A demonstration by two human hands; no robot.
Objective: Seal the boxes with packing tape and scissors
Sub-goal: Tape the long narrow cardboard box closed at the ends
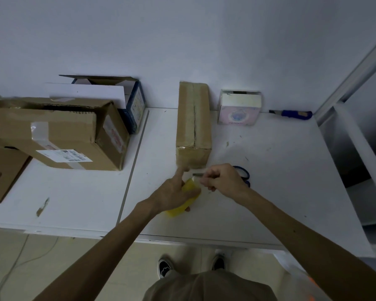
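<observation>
While the left hand (172, 193) is holding the yellow tape roll (191, 186) near the middle of the counter (280, 181), its index finger is extending forward and touching the near end of the narrow box (193, 124). The left grip is wrapping the roll with the other fingers curled round it. The right hand (224, 179) is holding the scissors (196, 174), with its grip curled close behind the blades and the blue handles projecting past the hand. The blade tips are pointing left, at the short gap between roll and box. Whether the blades are parted cannot be told.

Status, as a judgement: the narrow box is lying lengthwise from the counter's back edge toward the middle. It is showing glossy tape along its top seam and over its near end, so this strip appears to be awaiting only the cut.

Outstanding: the large box (59, 135), toward the left edge, is standing with its flaps loose and appears unsealed. The small white box (239, 107) at the back edge is showing an opening on top, but its state is uncertain. A blue utility knife (291, 115) is lying along the back edge near the right corner.
</observation>
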